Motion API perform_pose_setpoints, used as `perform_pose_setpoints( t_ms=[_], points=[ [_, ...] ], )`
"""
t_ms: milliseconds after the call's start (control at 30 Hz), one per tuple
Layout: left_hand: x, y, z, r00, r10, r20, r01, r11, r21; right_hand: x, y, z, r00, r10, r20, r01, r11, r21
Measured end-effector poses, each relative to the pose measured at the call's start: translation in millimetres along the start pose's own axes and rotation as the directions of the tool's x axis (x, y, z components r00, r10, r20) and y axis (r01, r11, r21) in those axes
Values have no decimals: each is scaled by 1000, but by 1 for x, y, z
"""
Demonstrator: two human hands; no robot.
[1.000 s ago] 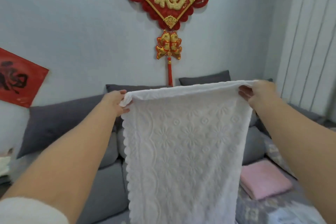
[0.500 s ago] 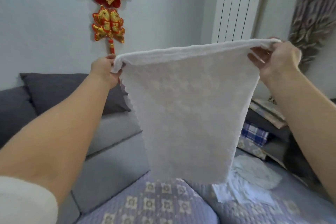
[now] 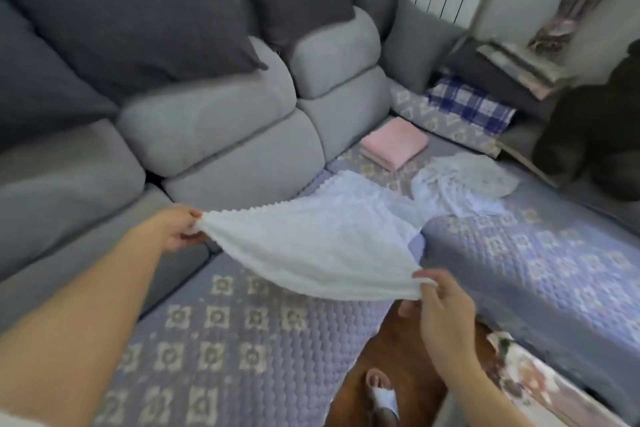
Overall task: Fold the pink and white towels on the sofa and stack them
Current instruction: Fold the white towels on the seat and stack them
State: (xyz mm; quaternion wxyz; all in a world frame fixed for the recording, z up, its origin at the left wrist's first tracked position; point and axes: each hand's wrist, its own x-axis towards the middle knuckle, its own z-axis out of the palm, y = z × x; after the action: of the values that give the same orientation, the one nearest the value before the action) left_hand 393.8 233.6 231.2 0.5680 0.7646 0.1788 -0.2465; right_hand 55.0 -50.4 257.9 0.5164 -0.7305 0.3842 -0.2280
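A white embossed towel [image 3: 322,239] stretches low over the sofa seat, its far end lying on the purple quilted cover [image 3: 221,333]. My left hand [image 3: 178,227] pinches its near left corner. My right hand [image 3: 438,302] pinches the near right corner. A folded pink towel [image 3: 393,142] lies further back on the seat by the backrest. Another white towel [image 3: 464,184] lies crumpled to the right of the pink one.
Grey sofa back cushions [image 3: 221,135] and dark pillows [image 3: 124,21] line the rear. A blue plaid cloth [image 3: 467,104] and stacked items sit at the far right corner. Brown floor [image 3: 391,371] and a slippered foot [image 3: 382,399] show below, between the seat sections.
The towel hung raised in front of the wall before; both hands have brought it down and laid it out toward the sofa seat. The view has tilted downward.
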Motion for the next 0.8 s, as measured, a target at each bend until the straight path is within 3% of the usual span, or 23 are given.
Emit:
perform_pose_setpoints(
  t_ms=[133, 233, 333, 400, 467, 567, 700, 733, 800],
  points=[
    [53, -101, -49, 989, -36, -143, 49, 995, 88, -60, 45, 49, 913, 298, 278, -279, 954, -108],
    [65, -142, -82, 976, -19, -215, 75, 963, 259, -83, 71, 78, 758, 480, 442, -410, 877, -250],
    [52, -168, -115, 976, 42, -215, 61, 892, 449, -104, 86, 105, 502, 605, 618, -428, 795, -430],
    [45, -190, -140, 977, 38, -210, 81, 843, 532, -121, 89, 128, 256, 670, 697, -414, 728, -547],
    [40, -215, -165, 969, 52, -242, 105, 799, 593, -140, 91, 153, 46, 693, 720, -308, 695, -649],
    [33, -253, -199, 948, 96, -304, 135, 744, 655, -169, 105, 192, -147, 709, 690, -131, 678, -724],
    [38, -302, -222, 944, 93, -315, 183, 648, 739, -193, 126, 240, -235, 692, 683, 228, 722, -653],
    [42, -313, -226, 943, 77, -324, 209, 621, 756, -191, 128, 250, -224, 667, 710, 286, 742, -606],
    [64, -352, -237, 928, 3, -373, 306, 565, 766, -176, 146, 264, -117, 680, 724, 278, 722, -633]
  ],
)
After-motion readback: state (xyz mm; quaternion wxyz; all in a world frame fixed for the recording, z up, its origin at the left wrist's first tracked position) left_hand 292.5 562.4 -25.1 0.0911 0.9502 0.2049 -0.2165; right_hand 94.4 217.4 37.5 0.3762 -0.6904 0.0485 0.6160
